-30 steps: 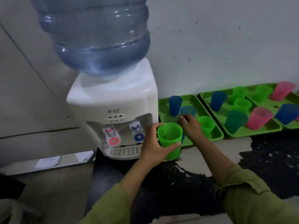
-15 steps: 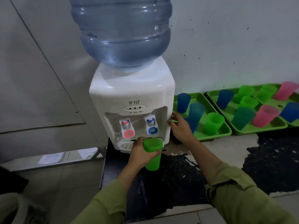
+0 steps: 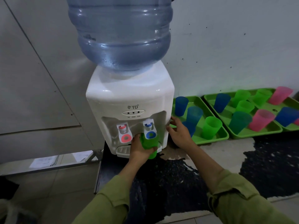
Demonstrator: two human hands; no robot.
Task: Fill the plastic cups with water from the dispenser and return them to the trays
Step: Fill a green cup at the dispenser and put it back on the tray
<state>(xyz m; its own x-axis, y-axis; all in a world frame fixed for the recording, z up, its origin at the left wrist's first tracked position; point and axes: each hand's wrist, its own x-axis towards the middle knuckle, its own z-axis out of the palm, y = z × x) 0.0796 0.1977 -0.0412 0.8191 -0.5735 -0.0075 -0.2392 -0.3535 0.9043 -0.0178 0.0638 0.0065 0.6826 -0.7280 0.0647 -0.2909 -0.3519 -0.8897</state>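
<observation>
A white water dispenser with a blue bottle on top stands on the counter. My left hand grips a green cup and holds it against the blue tap lever. The red tap is to its left. My right hand rests with relaxed fingers on the dispenser's right side. A green tray beside the dispenser holds blue cups and a green cup.
A second green tray further right holds several blue, green and pink cups, and another tray edge shows at the far right. The counter has a dark wet patch. Papers lie on a low shelf at left.
My left hand raised the green cup from in front of the drip tray up against the blue tap lever. My right hand moved from the tray to the dispenser's right side.
</observation>
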